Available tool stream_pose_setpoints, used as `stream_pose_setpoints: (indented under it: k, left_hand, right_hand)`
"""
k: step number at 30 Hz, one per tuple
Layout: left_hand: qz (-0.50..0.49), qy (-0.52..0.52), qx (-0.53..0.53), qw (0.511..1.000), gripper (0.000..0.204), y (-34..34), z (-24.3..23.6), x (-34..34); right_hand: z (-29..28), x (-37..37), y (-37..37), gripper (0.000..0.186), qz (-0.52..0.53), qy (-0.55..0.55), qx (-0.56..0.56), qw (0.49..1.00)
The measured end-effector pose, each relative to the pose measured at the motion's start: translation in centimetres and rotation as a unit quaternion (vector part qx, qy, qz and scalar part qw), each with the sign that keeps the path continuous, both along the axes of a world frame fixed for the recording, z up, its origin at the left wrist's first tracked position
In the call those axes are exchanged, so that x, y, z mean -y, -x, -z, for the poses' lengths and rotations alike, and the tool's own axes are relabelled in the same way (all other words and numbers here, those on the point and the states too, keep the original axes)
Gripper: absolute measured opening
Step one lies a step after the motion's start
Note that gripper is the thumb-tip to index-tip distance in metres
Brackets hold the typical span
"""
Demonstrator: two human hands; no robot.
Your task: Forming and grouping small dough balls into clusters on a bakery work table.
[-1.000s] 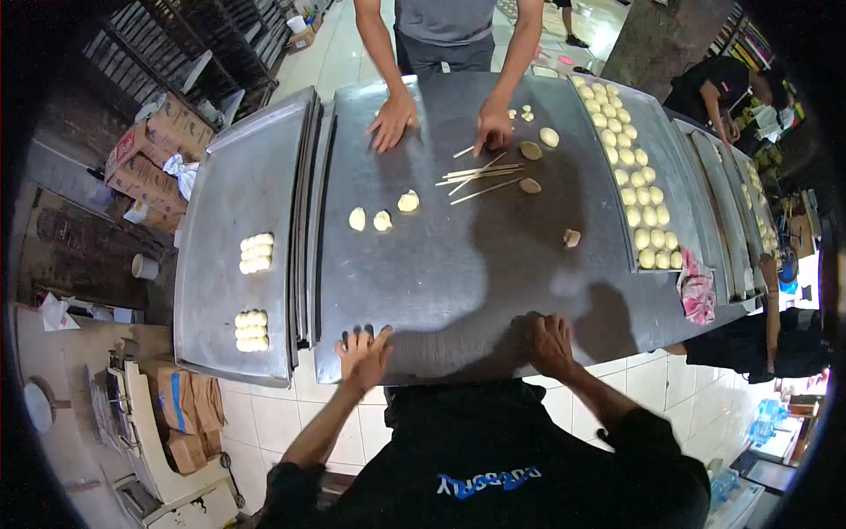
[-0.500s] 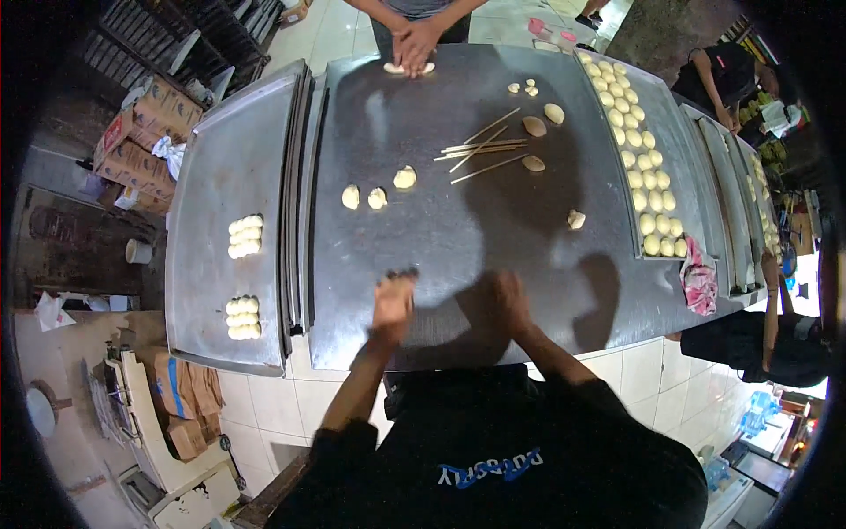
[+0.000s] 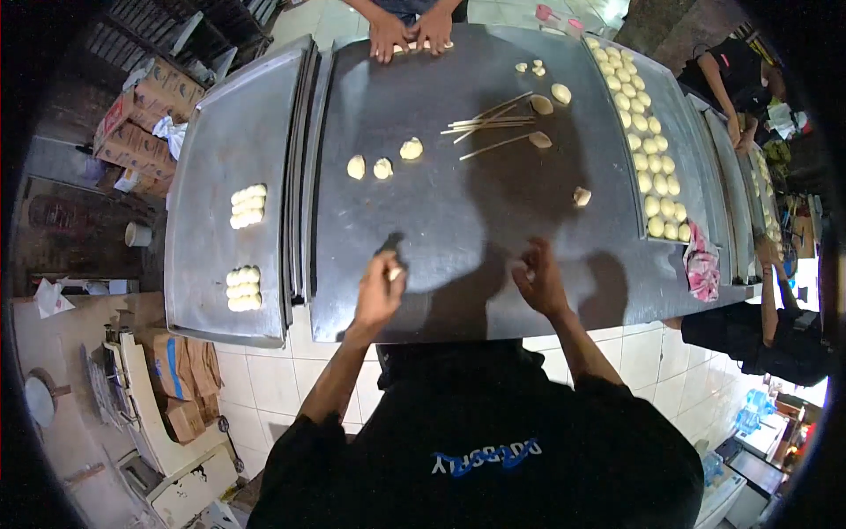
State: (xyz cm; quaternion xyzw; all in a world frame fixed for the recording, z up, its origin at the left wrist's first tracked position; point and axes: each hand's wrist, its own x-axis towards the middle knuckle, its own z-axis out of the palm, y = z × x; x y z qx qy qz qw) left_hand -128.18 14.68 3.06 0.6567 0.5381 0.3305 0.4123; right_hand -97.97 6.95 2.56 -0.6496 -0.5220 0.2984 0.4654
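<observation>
One small dough piece [image 3: 396, 274] sits pinched in the left hand [image 3: 379, 295] above the near edge of the steel worktable [image 3: 441, 212]. Just to its right, the right hand [image 3: 539, 280] hovers with fingers loosely curled, empty. Three dough lumps [image 3: 382, 167] and wooden skewers [image 3: 490, 128] lie farther up the worktable.

Commercial bakery — long steel worktable [image 3: 458, 220], trays of shaped dough pieces [image 3: 648, 150], cardboard boxes [image 3: 141, 132], several workers — tiled floor.
</observation>
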Motion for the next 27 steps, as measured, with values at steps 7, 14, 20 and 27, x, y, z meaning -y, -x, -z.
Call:
stream_pose_setpoints:
  k: [7, 14, 20, 27]
  left_hand:
    - [0.210, -0.024, -0.032, 0.977, 0.058, -7.0, 1.8, -2.7]
    - [0.209, -0.036, -0.017, 0.977, 0.070, -6.0, 0.7, -3.1]
    - [-0.056, 0.106, 0.112, 0.986, 0.060, -3.9, 0.9, -4.8]
    - [-0.061, 0.255, 0.282, 0.923, 0.026, -1.5, -3.6, -3.0]
  right_hand:
    - [1.6, -7.1, 5.3, 0.057, -0.250, -0.012, 0.087, 0.964]
    - [-2.3, -10.7, 3.7, 0.039, -0.352, 0.061, 0.042, 0.933]
    - [0.0, -27.5, 8.7, 0.045, -0.087, -0.064, 0.208, 0.972]
    - [-1.5, -12.9, 11.2, 0.021, -0.298, -0.083, 0.109, 0.945]
